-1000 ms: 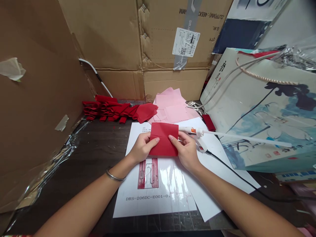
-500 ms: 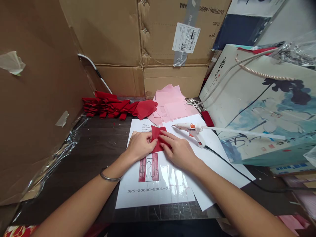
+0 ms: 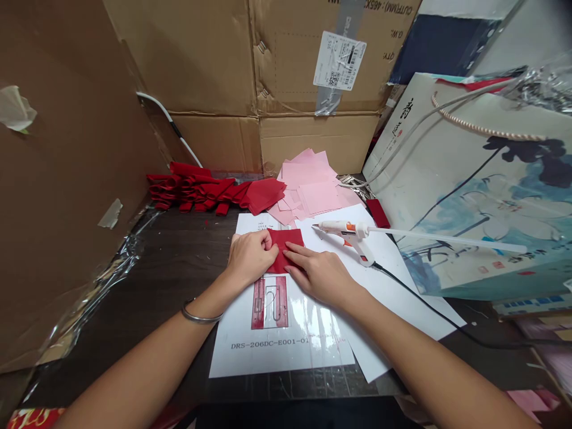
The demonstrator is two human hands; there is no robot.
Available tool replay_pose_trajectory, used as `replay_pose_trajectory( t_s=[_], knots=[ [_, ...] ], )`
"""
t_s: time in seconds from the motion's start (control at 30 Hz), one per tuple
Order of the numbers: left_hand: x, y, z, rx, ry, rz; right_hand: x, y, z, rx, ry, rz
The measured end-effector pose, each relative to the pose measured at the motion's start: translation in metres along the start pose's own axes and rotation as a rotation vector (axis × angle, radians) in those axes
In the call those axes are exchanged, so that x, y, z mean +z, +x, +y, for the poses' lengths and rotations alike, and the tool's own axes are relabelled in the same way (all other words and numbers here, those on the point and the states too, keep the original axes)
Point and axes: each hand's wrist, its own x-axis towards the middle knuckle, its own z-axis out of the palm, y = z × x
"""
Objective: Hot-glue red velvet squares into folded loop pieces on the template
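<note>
Fingers of the left hand (image 3: pixel 250 256) pinch the red square (image 3: pixel 280 262) at left; right hand (image 3: pixel 324 274) rests slightly spread across it | lies on printed sheet (image 3: pixel 277 363) | from here, likely light, soft, creasable; hold by edges

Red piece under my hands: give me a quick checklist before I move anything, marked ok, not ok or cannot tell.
1. Left hand touching the red piece: ok, curled over its left side.
2. Right hand touching it: ok, fingertips on its right part.
3. Red piece lying fully flat: cannot tell, the hands cover part of it.
4. Glue gun apart from the red piece: ok, it lies to the right with its tip pointing left.
5. Glue gun hot: cannot tell, nothing visible shows it.
6. Pink sheets neatly stacked: not ok, they are loosely fanned out behind.
</note>
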Motion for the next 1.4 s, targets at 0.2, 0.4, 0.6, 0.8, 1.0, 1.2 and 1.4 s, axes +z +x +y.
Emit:
replay_pose_trajectory(
  t_s=[0.2, 0.4, 0.6, 0.8, 1.0, 1.2, 1.4],
  knots=[
    [0.001, 0.001, -0.003, 0.029, -0.036, -0.006, -0.007, 0.001, 0.01, 0.073, 0.077, 0.111],
    [0.003, -0.001, -0.004, 0.038, -0.169, 0.046, -0.005, 0.0, 0.011, 0.121, 0.136, 0.1],
    [0.004, -0.002, -0.002, -0.143, -1.031, -0.018, -0.001, 0.001, 0.007, 0.365, 0.506, 0.285],
    [0.0, -0.002, 0.004, -0.099, -1.286, -0.099, -0.007, 0.004, 0.0, 0.306, 1.217, 0.22],
    [0.001, -0.002, 0.002, -0.079, -1.373, -0.079, -0.009, 0.004, -0.002, 0.401, 1.315, 0.196],
    [0.001, -0.002, 0.001, -0.076, -1.441, -0.118, -0.012, 0.005, 0.001, 0.478, 1.394, 0.153],
    [0.0, -0.005, 0.001, -0.104, -1.444, -0.125, -0.009, 0.004, 0.0, 0.373, 1.348, 0.113]
  ],
)
